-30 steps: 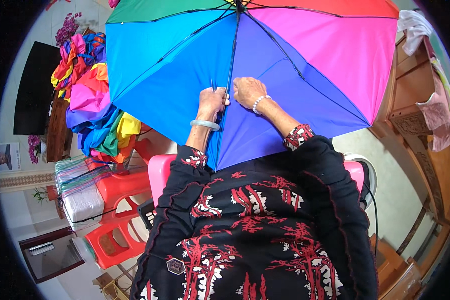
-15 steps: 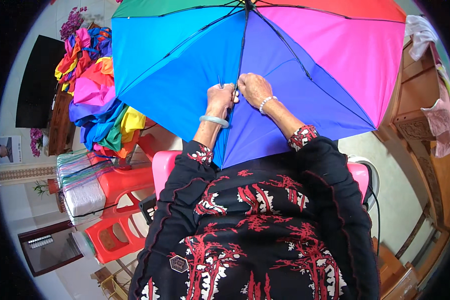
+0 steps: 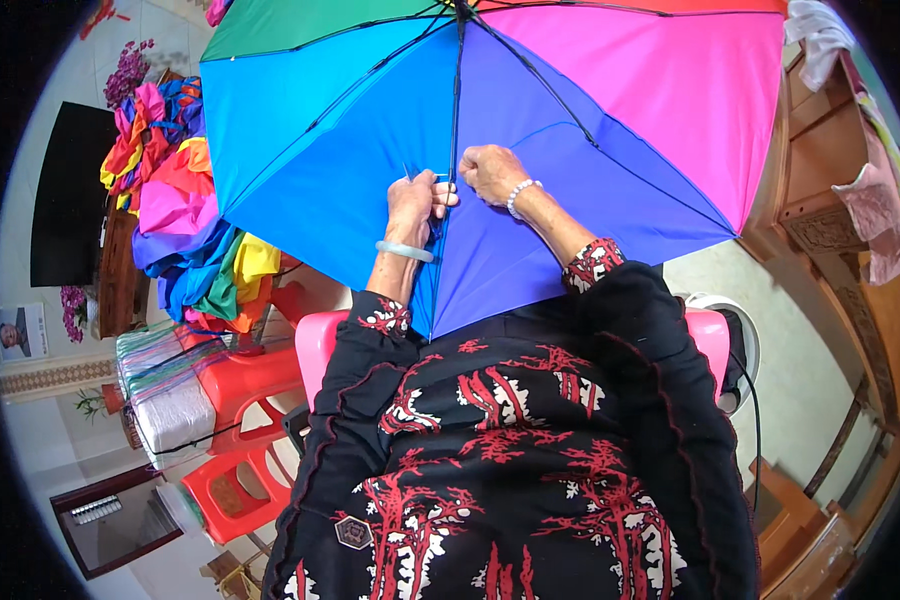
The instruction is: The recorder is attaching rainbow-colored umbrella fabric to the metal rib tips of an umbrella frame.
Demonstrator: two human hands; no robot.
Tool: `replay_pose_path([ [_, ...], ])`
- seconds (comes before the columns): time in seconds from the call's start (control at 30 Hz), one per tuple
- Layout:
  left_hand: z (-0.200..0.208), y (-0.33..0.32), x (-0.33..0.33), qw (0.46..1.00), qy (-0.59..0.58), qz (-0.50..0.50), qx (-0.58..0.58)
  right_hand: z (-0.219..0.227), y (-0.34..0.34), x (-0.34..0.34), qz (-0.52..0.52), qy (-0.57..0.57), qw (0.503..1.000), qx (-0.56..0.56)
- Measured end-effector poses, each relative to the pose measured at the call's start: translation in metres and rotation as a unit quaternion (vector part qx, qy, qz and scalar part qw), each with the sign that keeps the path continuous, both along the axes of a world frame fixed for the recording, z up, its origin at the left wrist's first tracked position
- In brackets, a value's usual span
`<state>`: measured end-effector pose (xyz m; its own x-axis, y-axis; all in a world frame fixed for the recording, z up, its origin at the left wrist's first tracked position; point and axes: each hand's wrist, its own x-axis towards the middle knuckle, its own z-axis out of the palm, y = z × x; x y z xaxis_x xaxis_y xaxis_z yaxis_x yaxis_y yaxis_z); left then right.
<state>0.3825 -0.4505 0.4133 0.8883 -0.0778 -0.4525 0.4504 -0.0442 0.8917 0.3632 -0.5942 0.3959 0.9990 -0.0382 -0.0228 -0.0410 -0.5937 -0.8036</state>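
Observation:
An opened multicoloured umbrella (image 3: 560,220) lies over my lap, its inside with the black ribs (image 3: 456,110) facing me. My left hand (image 3: 416,205) is closed beside the rib between the blue and purple panels. A thin, pointed thing (image 3: 407,171) sticks up from its fingers; its lower part is hidden. Just right of that rib, my right hand (image 3: 492,176) is closed in a pinch, knuckles up. From near it a blue thread (image 3: 560,125) arcs over the purple panel. What sits between its fingertips is hidden.
To the left, a heap of colourful folded cloth (image 3: 185,205) rests by red plastic stools (image 3: 238,490). Beneath it is a bundle of thin threads and a white package (image 3: 173,412). Carved wooden furniture (image 3: 820,230) with hanging cloths stands at the right.
The umbrella and both hands have shifted slightly left in the picture. My left hand's fingers have spread a little along the rib, and the gap between my hands has widened slightly.

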Motion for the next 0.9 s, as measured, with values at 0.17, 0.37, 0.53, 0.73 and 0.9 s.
replay_pose_path([
  [0.17,0.000,0.001,0.002,1.000,0.001,-0.013,0.006,0.002,0.000,-0.001,-0.005,0.003,1.000,0.021],
  [0.37,0.001,0.001,0.002,1.000,0.006,-0.025,0.012,-0.006,0.001,0.000,-0.005,-0.027,0.999,0.024],
  [0.53,0.001,0.000,0.003,0.999,0.007,-0.049,0.012,-0.006,-0.001,0.001,-0.003,-0.038,0.999,0.029],
  [0.73,-0.002,0.003,0.003,0.996,-0.018,-0.089,0.011,0.006,0.003,-0.002,-0.011,0.003,1.000,0.019],
  [0.9,-0.006,0.002,0.001,0.997,-0.035,-0.074,0.008,0.012,0.009,-0.004,0.004,-0.093,0.988,-0.127],
])
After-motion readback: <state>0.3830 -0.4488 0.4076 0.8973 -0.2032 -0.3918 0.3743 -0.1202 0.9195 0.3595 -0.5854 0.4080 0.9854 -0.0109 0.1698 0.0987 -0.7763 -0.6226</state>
